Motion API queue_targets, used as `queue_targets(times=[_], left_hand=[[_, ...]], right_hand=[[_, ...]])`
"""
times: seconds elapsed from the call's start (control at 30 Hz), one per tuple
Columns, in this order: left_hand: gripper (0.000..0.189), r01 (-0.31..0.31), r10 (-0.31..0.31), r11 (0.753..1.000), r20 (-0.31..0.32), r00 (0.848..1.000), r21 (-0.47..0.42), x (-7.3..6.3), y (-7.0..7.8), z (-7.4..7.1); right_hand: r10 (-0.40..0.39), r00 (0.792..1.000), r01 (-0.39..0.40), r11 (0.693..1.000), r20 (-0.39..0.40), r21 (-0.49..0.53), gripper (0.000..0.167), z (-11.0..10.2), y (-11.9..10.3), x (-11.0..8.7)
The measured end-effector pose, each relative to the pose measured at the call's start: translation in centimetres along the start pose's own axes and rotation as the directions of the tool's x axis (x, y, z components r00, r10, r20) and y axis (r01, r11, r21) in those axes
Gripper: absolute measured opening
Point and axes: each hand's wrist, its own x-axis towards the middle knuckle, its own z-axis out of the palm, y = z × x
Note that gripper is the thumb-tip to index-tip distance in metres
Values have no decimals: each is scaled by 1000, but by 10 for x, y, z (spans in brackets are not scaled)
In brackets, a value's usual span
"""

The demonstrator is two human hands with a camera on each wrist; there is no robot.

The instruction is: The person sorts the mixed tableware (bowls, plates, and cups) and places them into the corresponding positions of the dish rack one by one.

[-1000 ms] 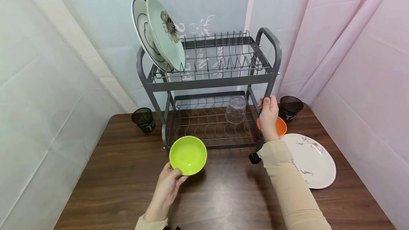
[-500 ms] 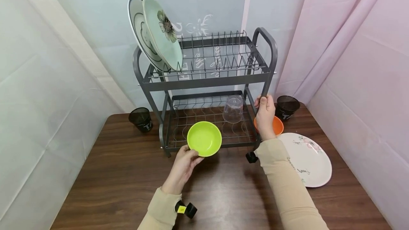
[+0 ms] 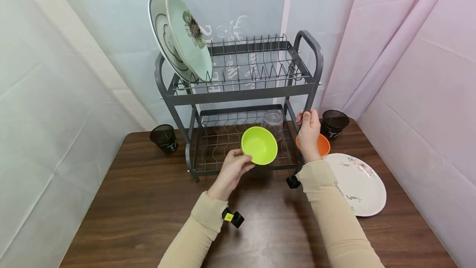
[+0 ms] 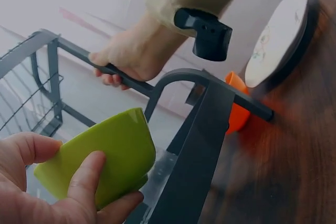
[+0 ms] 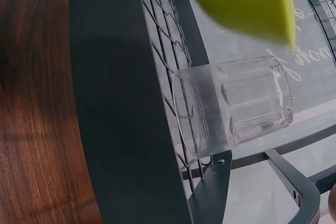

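My left hand (image 3: 234,171) pinches a lime-green bowl (image 3: 259,145) by its near left rim, thumb inside. In the head view the bowl overlaps the front right part of the lower shelf of a dark grey dish rack (image 3: 241,92). Behind the bowl a clear glass (image 3: 274,120) stands upside down on that shelf; the right wrist view shows this glass (image 5: 231,108) with the green bowl (image 5: 247,3) close by. My right hand (image 3: 309,133) grips the rack's front right upright. In the left wrist view, fingers (image 4: 86,179) spread along the bowl's outside.
Two plates (image 3: 193,40) stand at the upper shelf's left end. Dark cups flank the rack, one left (image 3: 164,139) and one right (image 3: 334,123). Beside the right hand sit an orange bowl (image 3: 323,145) and a white oval plate (image 3: 358,185) on the wooden table (image 3: 130,218).
My left hand has carried the green bowl rightward and farther from me, from before the rack to over its lower shelf. My right hand keeps its grip on the upright.
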Motion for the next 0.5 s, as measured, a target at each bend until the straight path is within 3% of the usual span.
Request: queue_targets(times=[0.17, 0.4, 0.5], left_hand=[[50, -1, 1, 1000, -25, 1000, 7, 15, 1, 12], [50, -29, 30, 999, -31, 999, 41, 27, -1, 23], [47, -43, 46, 997, -66, 997, 56, 32, -3, 28]], right_hand=[[9, 1000, -9, 1000, 6, -3, 18, 1, -1, -1], [-39, 999, 40, 999, -22, 13, 17, -3, 25, 6], [-37, 999, 37, 999, -15, 13, 18, -4, 24, 8]])
